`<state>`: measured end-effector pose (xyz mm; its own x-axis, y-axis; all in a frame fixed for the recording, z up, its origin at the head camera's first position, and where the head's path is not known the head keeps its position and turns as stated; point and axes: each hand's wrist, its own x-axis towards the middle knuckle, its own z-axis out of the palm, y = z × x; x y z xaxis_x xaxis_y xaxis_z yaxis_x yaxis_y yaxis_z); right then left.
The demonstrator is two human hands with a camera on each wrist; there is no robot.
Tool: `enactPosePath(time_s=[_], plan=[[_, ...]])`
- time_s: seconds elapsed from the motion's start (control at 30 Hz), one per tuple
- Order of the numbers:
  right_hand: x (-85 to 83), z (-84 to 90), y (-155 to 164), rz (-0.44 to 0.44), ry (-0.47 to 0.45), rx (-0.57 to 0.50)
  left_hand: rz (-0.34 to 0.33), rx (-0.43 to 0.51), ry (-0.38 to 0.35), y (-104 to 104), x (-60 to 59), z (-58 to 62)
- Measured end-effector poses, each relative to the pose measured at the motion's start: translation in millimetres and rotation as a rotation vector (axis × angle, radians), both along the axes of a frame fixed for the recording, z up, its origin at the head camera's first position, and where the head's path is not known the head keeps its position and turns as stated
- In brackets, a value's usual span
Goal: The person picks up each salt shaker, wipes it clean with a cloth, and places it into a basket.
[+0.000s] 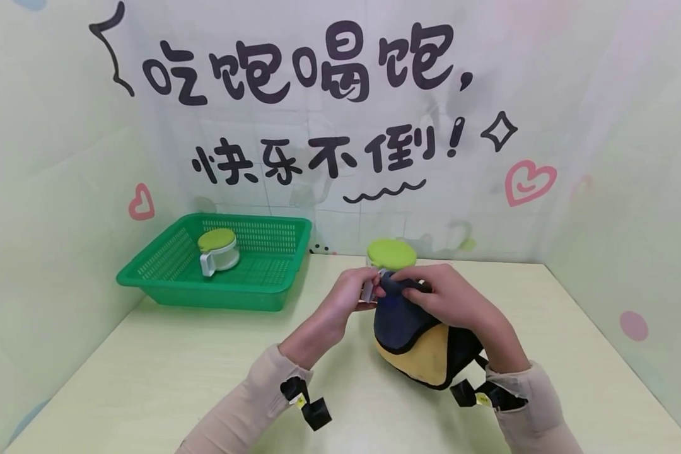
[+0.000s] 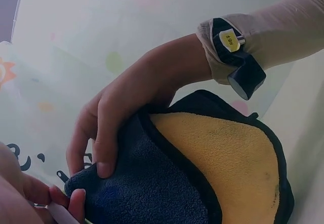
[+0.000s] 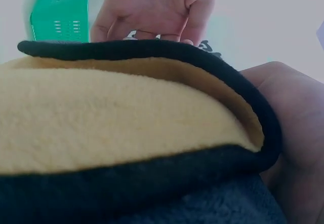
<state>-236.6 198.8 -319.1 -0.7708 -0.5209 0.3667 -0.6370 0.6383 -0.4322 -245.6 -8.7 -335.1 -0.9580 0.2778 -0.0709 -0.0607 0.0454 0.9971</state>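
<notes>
A seasoning jar with a lime-green lid [image 1: 391, 253] stands toward the back of the table, its body mostly hidden. My left hand [image 1: 352, 291] grips the jar's pale handle [image 2: 62, 215] from the left. With my right hand [image 1: 451, 296] I hold a two-sided cloth [image 1: 411, 362], dark blue and yellow with black edging, against the jar's front and side. In the left wrist view the right thumb [image 2: 105, 153] presses on the cloth's blue face. Folds of the cloth [image 3: 116, 112] fill the right wrist view and hide the right fingertips.
On the left of the table [image 1: 204, 372] stands a green plastic basket [image 1: 221, 299] with perforated walls. Inside it sits a second jar [image 1: 222, 257] with a green lid and white handle. A printed wall covering [image 1: 295, 233] rises behind the table and along both sides.
</notes>
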Motion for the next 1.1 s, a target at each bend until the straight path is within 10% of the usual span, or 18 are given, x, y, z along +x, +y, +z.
enactPosePath(time_s=[0.43,1.1], plan=[[-9.1,-9.8,0,0.072,-0.201,0.134,-0.001,0.038,-0.013,-7,-0.6,5.4],[-0.3,-1.5,3,0.018,-0.082,0.003,-0.009,0.057,-0.027,-9,-1.0,8.5]])
